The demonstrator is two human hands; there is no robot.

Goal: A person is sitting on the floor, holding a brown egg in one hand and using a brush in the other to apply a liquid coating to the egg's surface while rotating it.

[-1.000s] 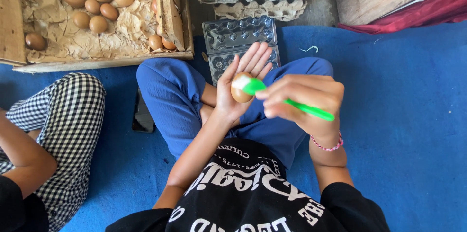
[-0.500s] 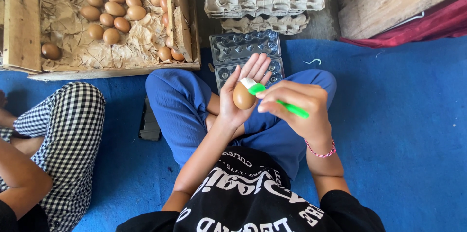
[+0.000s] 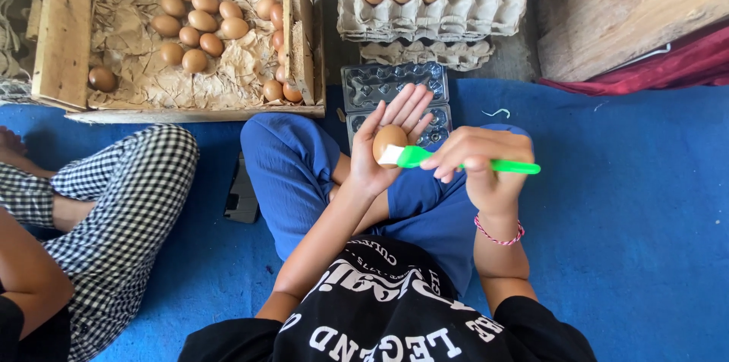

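Near: black printed shirt, blue trousers (image 3: 288,172), seated cross-legged on blue mat (image 3: 630,203). Left hand (image 3: 383,151) palm up, fingers loosely spread, cradling a brown egg (image 3: 389,140) in the palm. Right hand (image 3: 486,168) clenched round the handle of a green brush (image 3: 456,162); white bristle end touching the egg's lower side. Red cord bracelet on right wrist.

Left edge: another person in checked trousers (image 3: 114,203), forearm cut off by frame. Dark flat object (image 3: 243,195) between the two laps, partly hidden under the blue-trousered knee; can't tell what it is.

Open room: bare mat to the right of the right hand, wide and free up to the frame edge.

Just beyond the hands: clear plastic egg carton (image 3: 391,81), lower half hidden behind left hand.

Far: wooden crate (image 3: 64,28) lined with crumpled paper, loose brown eggs (image 3: 194,24) inside, top cut off. Stacked grey pulp egg trays (image 3: 471,9) with eggs in the top rows, upper edge cropped. Far right: wooden board (image 3: 630,5), red cloth (image 3: 661,66) at mat's edge.
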